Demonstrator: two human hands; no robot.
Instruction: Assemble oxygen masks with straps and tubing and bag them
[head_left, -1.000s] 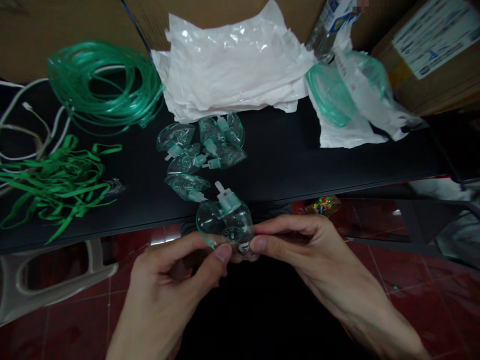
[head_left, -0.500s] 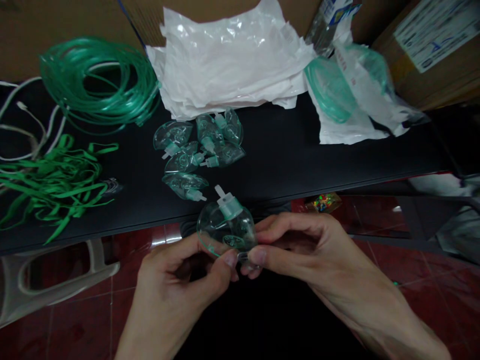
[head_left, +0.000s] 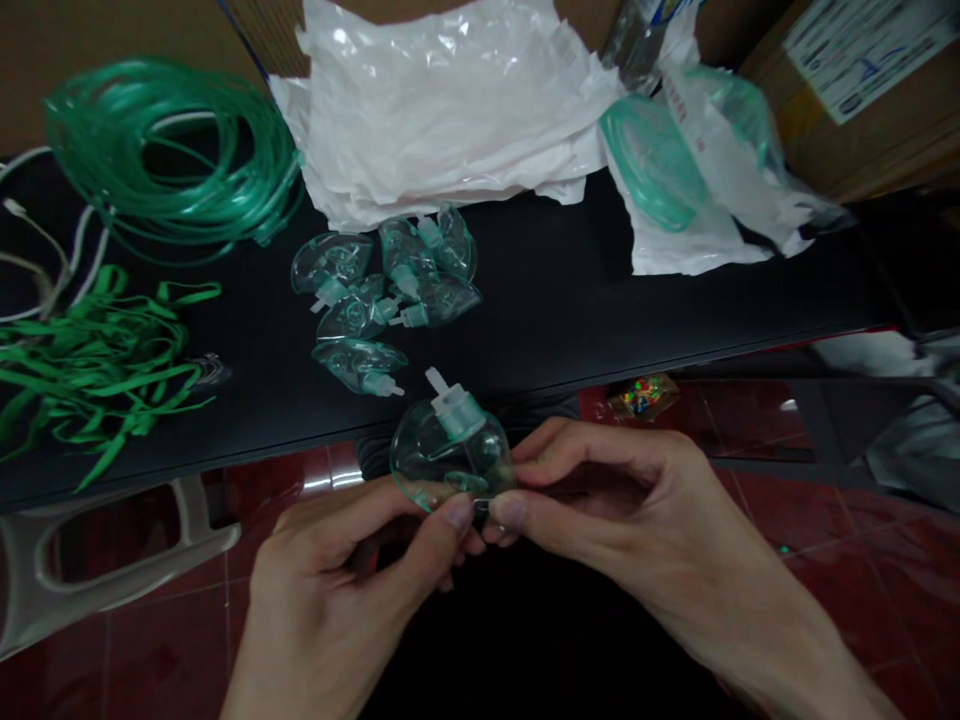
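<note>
A clear green plastic mask [head_left: 450,452] with a pale connector on top is held below the front edge of the black table [head_left: 600,310]. My left hand [head_left: 352,570] pinches its lower left rim with thumb and forefinger. My right hand [head_left: 600,490] pinches the lower right rim, fingertips close to the left thumb. A small dark piece sits between the two thumbs; I cannot make out what it is. Several more such masks [head_left: 386,295] lie in a loose pile on the table just beyond.
A coil of green tubing [head_left: 169,155] and a bundle of green straps [head_left: 97,365] lie at the left. White plastic bags [head_left: 450,110] are stacked at the back, a bagged mask [head_left: 675,175] at the right. Cardboard boxes [head_left: 862,90] stand behind. A plastic chair [head_left: 112,570] sits lower left.
Both hands have drawn closer together on the mask's lower rim, and the mask has tipped slightly. The view has shifted a little, so the table items sit farther left.
</note>
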